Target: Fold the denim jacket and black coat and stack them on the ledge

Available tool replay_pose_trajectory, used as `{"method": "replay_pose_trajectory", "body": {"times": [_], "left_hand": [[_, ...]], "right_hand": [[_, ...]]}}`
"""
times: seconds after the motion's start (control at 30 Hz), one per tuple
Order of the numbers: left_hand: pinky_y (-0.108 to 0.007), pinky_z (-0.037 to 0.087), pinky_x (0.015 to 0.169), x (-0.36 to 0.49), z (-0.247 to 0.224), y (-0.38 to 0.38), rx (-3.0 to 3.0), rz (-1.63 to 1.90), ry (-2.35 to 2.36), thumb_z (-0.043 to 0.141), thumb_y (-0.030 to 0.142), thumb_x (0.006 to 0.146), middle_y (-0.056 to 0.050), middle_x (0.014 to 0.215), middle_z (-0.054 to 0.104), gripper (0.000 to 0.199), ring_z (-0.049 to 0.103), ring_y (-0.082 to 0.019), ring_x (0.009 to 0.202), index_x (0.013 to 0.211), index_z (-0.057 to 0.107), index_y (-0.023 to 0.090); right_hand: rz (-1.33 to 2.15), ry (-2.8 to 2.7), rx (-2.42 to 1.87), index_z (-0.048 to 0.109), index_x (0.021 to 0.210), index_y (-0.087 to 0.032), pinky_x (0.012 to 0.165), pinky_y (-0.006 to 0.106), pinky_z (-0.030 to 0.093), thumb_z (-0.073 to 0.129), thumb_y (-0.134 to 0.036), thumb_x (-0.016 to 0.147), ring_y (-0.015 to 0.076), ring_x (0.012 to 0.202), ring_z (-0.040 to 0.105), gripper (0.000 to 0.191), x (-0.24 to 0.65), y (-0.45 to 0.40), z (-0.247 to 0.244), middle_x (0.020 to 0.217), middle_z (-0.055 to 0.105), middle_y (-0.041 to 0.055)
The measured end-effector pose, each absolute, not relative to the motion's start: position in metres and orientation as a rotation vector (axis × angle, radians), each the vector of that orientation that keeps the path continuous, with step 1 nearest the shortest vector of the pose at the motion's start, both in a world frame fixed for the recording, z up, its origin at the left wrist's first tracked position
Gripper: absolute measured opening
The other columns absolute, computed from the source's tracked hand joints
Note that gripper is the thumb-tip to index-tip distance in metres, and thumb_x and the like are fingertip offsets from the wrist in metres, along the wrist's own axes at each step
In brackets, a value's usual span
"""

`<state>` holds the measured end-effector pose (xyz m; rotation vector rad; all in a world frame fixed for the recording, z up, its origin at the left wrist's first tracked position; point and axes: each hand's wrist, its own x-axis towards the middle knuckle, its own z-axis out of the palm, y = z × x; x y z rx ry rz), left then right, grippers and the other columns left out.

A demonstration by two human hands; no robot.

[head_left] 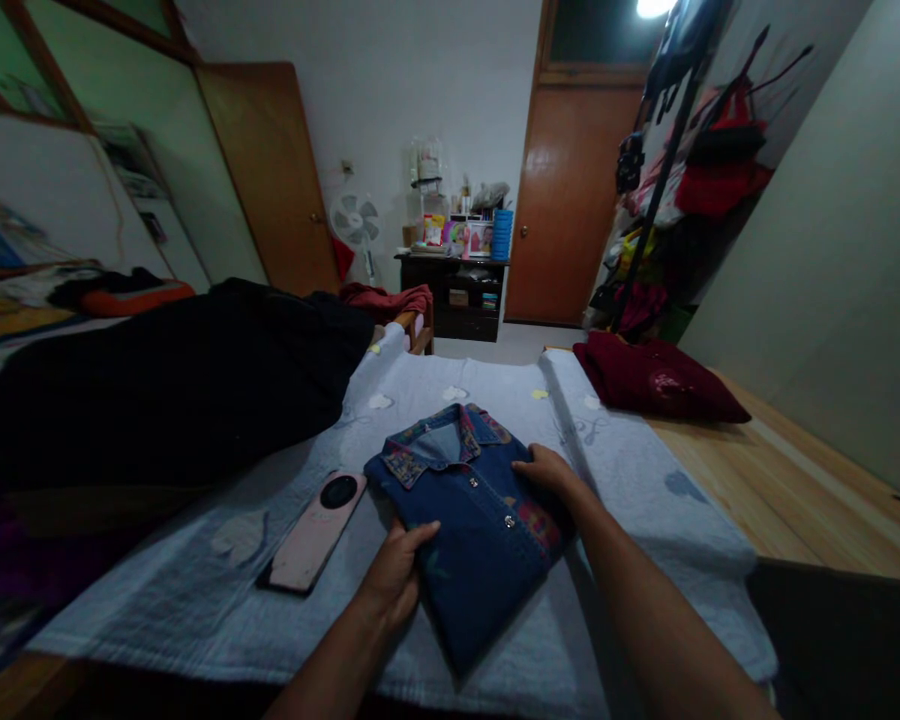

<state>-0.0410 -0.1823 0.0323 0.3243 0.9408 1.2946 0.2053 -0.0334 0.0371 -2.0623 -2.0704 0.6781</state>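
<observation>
A folded blue denim shirt with a patterned collar and snap buttons lies on the light blue bedsheet, collar pointing away from me. My left hand grips its left edge, thumb on top and fingers tucked beneath. On the opposite edge, my right hand holds the shirt the same way, the thumb resting on the cloth. The fingers under the fabric are partly hidden. Left of the shirt lies a pink phone with a round dark camera ring.
A large dark garment pile covers the left side. Folded maroon clothing sits at the right on bare wooden boards. Beyond stand a fan, a cluttered dark cabinet and a black pole near hanging bags.
</observation>
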Motion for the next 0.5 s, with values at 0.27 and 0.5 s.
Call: {"method": "replay_pose_trajectory", "body": {"times": [0.27, 0.5], "left_hand": [[-0.043, 0.057, 0.083, -0.044, 0.019, -0.182, 0.201, 1.25, 0.93, 0.064, 0.004, 0.071, -0.014, 0.103, 0.072, 0.05, 0.07, -0.028, 0.091, 0.12, 0.058, 0.013], [-0.043, 0.057, 0.082, -0.042, 0.013, -0.182, 0.202, 1.265, 0.973, 0.062, 0.004, 0.073, -0.015, 0.093, 0.074, 0.034, 0.071, -0.028, 0.088, 0.107, 0.064, 0.009]], "right_hand": [[0.646, -2.063, -2.063, 0.059, 0.11, -0.016, 0.071, 0.026, 0.043, 0.06, -0.051, 0.079, 0.0223, 0.096, 0.062, 0.047, 0.205, -0.036, 0.033, 0.114, 0.065, 0.012], [0.653, -2.053, -2.085, 0.06, 0.109, -0.015, 0.07, 0.027, 0.042, 0.062, -0.049, 0.078, 0.0228, 0.095, 0.063, 0.046, 0.205, -0.034, 0.032, 0.113, 0.066, 0.0122]]}}
